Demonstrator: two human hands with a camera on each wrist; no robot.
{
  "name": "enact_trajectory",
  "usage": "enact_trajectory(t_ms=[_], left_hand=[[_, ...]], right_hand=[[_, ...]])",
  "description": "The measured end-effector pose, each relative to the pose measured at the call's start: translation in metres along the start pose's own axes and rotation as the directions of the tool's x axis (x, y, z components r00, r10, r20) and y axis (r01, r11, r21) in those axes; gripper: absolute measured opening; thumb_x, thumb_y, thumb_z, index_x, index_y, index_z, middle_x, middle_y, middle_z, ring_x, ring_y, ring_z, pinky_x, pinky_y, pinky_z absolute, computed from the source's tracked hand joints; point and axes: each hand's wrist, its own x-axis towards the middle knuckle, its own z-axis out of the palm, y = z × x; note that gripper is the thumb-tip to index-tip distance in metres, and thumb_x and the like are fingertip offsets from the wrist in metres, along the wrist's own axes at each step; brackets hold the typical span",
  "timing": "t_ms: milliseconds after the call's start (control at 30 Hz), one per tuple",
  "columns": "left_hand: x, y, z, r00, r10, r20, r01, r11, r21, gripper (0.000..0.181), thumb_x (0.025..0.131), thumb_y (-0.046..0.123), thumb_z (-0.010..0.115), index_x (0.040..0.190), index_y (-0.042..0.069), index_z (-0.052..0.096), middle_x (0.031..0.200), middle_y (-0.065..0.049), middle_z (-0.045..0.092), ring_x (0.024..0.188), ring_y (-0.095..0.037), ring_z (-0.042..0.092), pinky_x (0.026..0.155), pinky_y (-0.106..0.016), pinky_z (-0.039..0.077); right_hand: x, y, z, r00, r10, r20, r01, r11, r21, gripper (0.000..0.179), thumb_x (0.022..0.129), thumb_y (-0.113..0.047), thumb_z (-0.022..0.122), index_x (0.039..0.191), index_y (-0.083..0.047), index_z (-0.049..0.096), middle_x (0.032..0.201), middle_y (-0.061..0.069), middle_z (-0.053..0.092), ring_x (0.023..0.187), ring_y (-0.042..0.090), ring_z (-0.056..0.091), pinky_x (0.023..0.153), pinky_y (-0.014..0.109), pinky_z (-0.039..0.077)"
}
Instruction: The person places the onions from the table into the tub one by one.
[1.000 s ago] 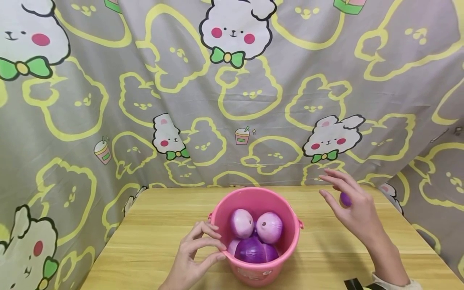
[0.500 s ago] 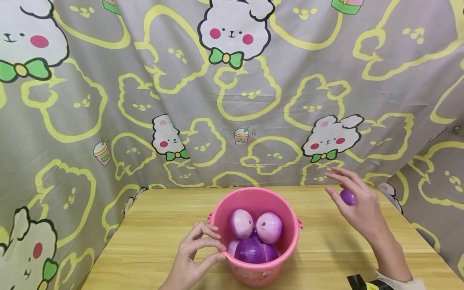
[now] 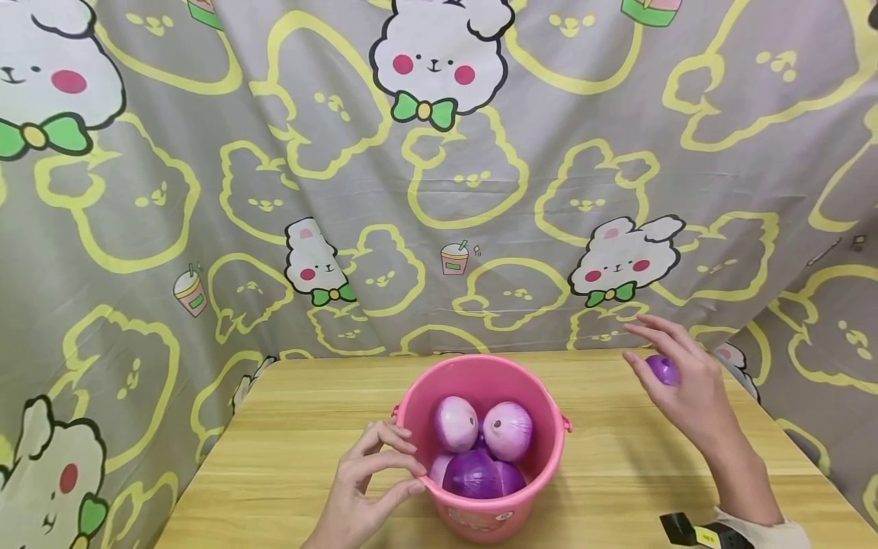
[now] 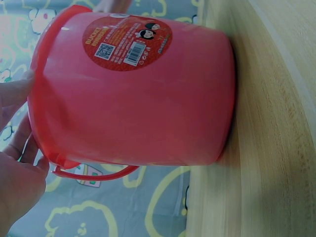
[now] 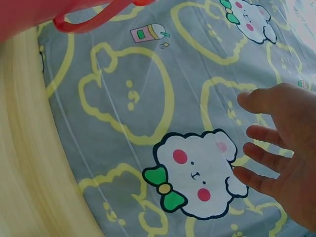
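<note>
A pink bucket stands upright on the wooden table, with several purple onions inside it. My left hand holds the bucket's near left rim between thumb and fingers; the left wrist view shows these fingertips at the rim. Over the table's right side my right hand hovers, its fingers spread and slightly bent. Nothing is in it, as the right wrist view confirms. Beyond that hand a single purple onion is at the table's back right, partly covered by the hand.
A grey curtain printed with rabbits hangs along the table's back edge and sides. The bucket's red handle hangs down outside it. A black strap with a yellow label is on the right wrist.
My right hand has drifted slightly to the right, staying open and raised. The left hand keeps its place on the bucket's rim, and the onions inside have not moved.
</note>
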Motion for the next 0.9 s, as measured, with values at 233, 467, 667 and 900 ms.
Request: enact_trajectory(t_ms=[233, 467, 667, 900], left_hand=[[-0.001, -0.001, 0.0, 1.0, -0.001, 0.0, 0.001, 1.0, -0.001, 0.024, 0.077, -0.006, 0.083, 0.098, 0.004, 0.075, 0.103, -0.014, 0.061, 0.113, -0.027, 0.056, 0.107, -0.032, 0.043], [0.0, 0.0, 0.0, 1.0, -0.005, 0.0, 0.005, 1.0, 0.0, 0.025, 0.077, -0.006, 0.083, 0.098, 0.004, 0.075, 0.103, -0.014, 0.061, 0.113, -0.027, 0.056, 0.107, -0.032, 0.044], [0.0, 0.0, 0.0, 1.0, 0.002, 0.0, -0.002, 1.0, -0.005, 0.024, 0.078, -0.006, 0.083, 0.098, 0.004, 0.075, 0.102, -0.015, 0.061, 0.113, -0.028, 0.056, 0.107, -0.032, 0.044], [-0.001, -0.002, 0.0, 1.0, 0.003, 0.0, -0.003, 1.0, -0.006, 0.025, 0.077, -0.006, 0.083, 0.098, 0.004, 0.075, 0.103, -0.015, 0.061, 0.113, -0.028, 0.056, 0.108, -0.033, 0.043]], right_hand=[[-0.002, 0.007, 0.0, 1.0, 0.023, -0.006, -0.023, 1.0, -0.001, 0.055, 0.078, 0.006, 0.084, 0.128, -0.011, 0.071, 0.139, 0.013, 0.06, 0.115, 0.036, 0.058, 0.081, 0.003, 0.036], [-0.005, 0.017, 0.0, 0.998, 0.063, -0.002, -0.063, 0.998, 0.0, 0.055, 0.08, 0.002, 0.084, 0.13, -0.014, 0.071, 0.142, 0.013, 0.059, 0.119, 0.04, 0.056, 0.081, 0.004, 0.033], [-0.007, 0.025, 0.001, 0.996, 0.087, -0.017, -0.087, 0.996, 0.01, 0.054, 0.079, 0.002, 0.084, 0.129, -0.014, 0.072, 0.14, 0.013, 0.06, 0.125, 0.045, 0.053, 0.088, 0.008, 0.029], [-0.01, 0.035, 0.002, 0.996, 0.079, -0.028, -0.079, 0.997, 0.012, 0.053, 0.078, 0.005, 0.084, 0.127, -0.01, 0.072, 0.139, 0.016, 0.059, 0.127, 0.047, 0.052, 0.099, 0.007, 0.026]])
